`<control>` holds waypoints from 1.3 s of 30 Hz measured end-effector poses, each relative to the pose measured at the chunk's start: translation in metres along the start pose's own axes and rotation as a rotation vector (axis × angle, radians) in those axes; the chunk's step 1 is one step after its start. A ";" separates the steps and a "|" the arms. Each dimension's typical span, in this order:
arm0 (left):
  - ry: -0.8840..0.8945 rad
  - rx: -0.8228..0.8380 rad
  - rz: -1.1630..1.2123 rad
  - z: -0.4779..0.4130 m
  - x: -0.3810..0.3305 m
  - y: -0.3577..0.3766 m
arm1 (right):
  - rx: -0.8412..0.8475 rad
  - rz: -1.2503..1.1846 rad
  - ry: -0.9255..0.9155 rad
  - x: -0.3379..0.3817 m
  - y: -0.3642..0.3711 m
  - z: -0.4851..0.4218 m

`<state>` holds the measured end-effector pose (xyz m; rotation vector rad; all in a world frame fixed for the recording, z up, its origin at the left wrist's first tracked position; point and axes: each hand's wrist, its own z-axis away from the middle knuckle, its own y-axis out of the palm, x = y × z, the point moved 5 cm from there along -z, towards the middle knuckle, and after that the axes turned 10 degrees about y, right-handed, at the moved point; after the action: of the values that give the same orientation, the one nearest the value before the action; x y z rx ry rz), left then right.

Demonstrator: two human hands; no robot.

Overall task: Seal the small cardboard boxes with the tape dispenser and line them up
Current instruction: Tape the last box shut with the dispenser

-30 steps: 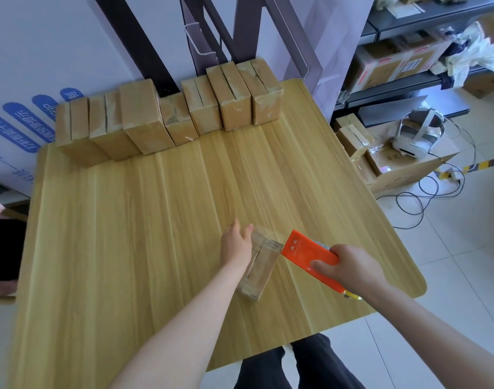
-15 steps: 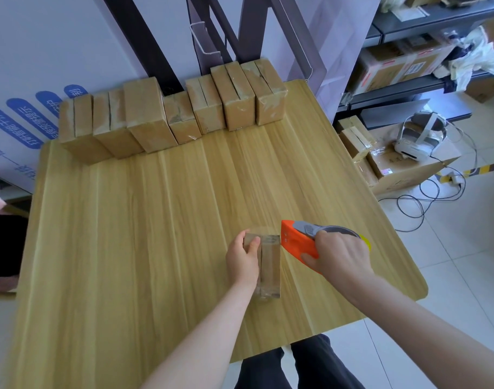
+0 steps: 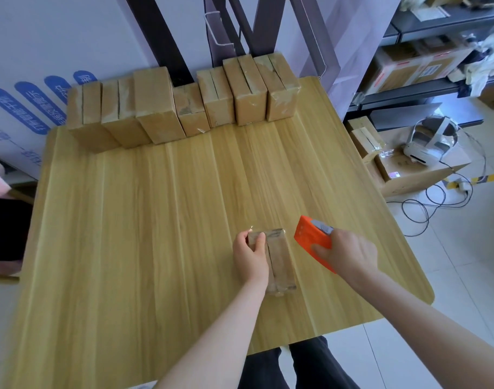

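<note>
Your left hand (image 3: 251,255) gripping the small box (image 3: 279,262) on the table (image 3: 155,234), your right hand (image 3: 348,255) clasping the orange tape dispenser (image 3: 310,237) just beside it

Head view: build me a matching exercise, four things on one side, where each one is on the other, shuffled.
1 orange tape dispenser
2 single box
3 row of boxes
4 white headset

A on cardboard on the floor
B held by the left hand
C along the far edge of the table
D gripped in the right hand

Pairs: 1-D, 2-B, 3-C, 4-A
</note>
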<state>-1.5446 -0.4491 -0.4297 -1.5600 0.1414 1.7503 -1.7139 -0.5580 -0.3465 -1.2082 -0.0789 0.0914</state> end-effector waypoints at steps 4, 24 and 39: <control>-0.106 -0.094 0.021 0.012 0.007 -0.003 | -0.112 -0.283 0.138 -0.007 -0.018 -0.005; 0.666 0.595 -0.738 -0.023 -0.034 0.021 | 0.077 -1.301 0.293 0.022 -0.003 -0.006; 0.226 0.622 -0.413 -0.049 -0.018 0.042 | -0.017 -1.319 0.176 0.027 -0.002 0.000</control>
<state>-1.5311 -0.5135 -0.4422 -1.2070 0.4019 1.0656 -1.6874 -0.5559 -0.3443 -0.9775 -0.6980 -1.1608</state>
